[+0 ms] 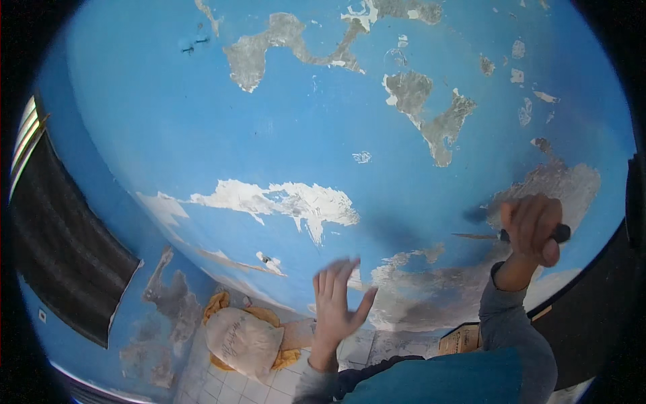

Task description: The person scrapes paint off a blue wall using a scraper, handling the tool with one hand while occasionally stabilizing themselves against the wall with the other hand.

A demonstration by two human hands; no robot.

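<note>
My right hand [532, 230] is wrapped around the black handle of a bladed hand tool [477, 236]. Its thin blade points left, seen nearly edge-on, so its exact kind is unclear. Behind that hand, the blue painted wall [313, 131] has a large bare grey patch [580, 187]. My left hand [335, 298] is raised with its fingers apart and holds nothing. It is slightly blurred, and I cannot tell whether it touches the wall. Above it spreads a ragged white patch [303, 202]; to its right lies a wide grey, stripped area [429, 293] low on the wall.
A pale sack [245, 338] bearing writing lies over yellow-brown cloth [217, 305] on the tiled floor [242, 389]. A cardboard box [460, 338] stands by the wall's foot. Dark cloth [65, 242] hangs at a window on the left. Two small dark fixings [194, 45] protrude from the wall.
</note>
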